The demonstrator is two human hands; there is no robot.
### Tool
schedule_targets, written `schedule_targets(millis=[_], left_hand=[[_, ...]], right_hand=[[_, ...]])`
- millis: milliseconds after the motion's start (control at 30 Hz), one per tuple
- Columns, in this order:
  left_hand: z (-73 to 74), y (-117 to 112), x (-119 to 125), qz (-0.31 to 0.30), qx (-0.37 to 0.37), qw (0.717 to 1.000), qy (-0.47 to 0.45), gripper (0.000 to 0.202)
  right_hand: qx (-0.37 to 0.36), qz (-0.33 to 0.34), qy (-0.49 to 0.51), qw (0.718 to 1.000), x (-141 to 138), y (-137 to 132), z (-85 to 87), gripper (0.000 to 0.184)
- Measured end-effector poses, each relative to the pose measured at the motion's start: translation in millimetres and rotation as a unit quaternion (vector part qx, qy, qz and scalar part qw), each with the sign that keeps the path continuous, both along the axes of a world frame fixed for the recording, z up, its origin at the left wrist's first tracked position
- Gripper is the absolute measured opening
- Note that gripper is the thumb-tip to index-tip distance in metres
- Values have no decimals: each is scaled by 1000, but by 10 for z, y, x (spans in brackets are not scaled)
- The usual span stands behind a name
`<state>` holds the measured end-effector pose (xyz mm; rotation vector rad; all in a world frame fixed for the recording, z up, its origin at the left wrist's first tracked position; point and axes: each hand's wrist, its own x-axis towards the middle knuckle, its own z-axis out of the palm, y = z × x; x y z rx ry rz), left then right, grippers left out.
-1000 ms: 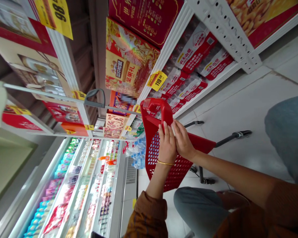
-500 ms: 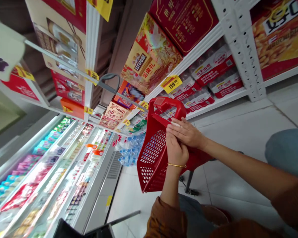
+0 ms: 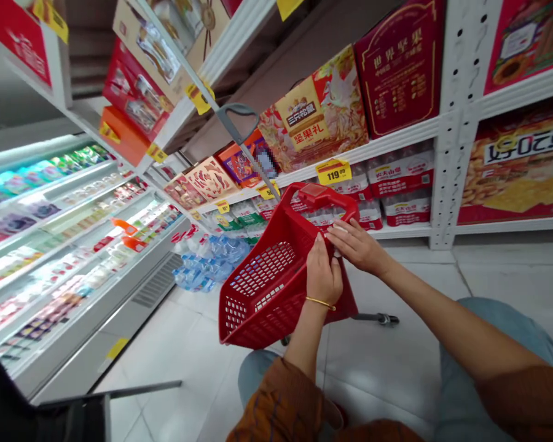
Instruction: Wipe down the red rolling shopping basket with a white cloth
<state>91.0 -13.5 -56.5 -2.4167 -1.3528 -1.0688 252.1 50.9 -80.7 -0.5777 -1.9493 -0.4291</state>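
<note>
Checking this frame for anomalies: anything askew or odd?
The basket is tipped steeply, its open top facing the chiller, empty; left hand grips its rim, right hand rests beside. No spill or damage visible.

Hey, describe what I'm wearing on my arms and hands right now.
Both hands are bare, no gloves. The left hand has a thin gold bangle at the wrist. The right hand shows no jewellery. Both arms wear rust-brown sleeves, pushed up to leave the forearms uncovered.
</note>
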Motion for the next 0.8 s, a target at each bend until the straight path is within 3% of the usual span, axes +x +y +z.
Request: schedule_targets(millis=[400,667,800], left_hand=[[-228,105,286,125,96,982,-105,41],[-294,130,244,96,165,978,-80,44],[-293,141,250,80,164,980,-85,44]], right_hand=[[64,-21,-35,997,-9,-90,215,35],[97,-24,-90,991,166,30,284,23],[67,-15,-95,993,277,65,359,20]])
